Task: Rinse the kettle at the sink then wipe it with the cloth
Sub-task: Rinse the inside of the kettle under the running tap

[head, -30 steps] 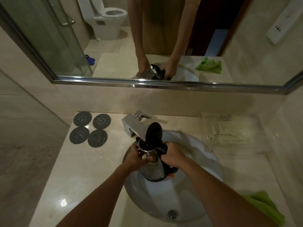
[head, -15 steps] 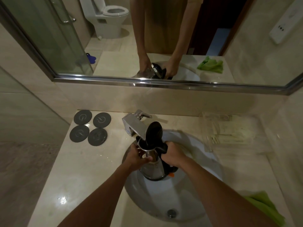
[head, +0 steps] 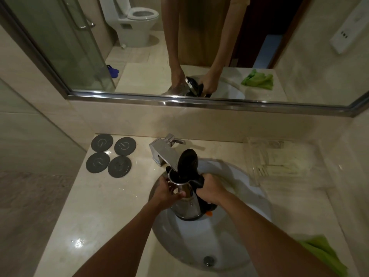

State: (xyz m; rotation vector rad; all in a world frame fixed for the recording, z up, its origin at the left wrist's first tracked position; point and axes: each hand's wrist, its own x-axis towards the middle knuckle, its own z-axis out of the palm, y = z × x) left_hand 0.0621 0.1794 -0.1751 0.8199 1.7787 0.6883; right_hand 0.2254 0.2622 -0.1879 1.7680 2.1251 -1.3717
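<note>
Here, both forearms stretched forward over the sink (head: 229, 262). Left hand (head: 166, 191) cupped around the steel kettle (head: 186, 206) body; right hand (head: 210, 189) clenched on its black handle. Kettle upright under the faucet (head: 163, 151), lid raised. Green cloth (head: 327, 254) on the counter, right.

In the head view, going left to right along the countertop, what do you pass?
Four dark round coasters → left hand → kettle → right hand → clear tray, with the green cloth nearer on the right.
</note>
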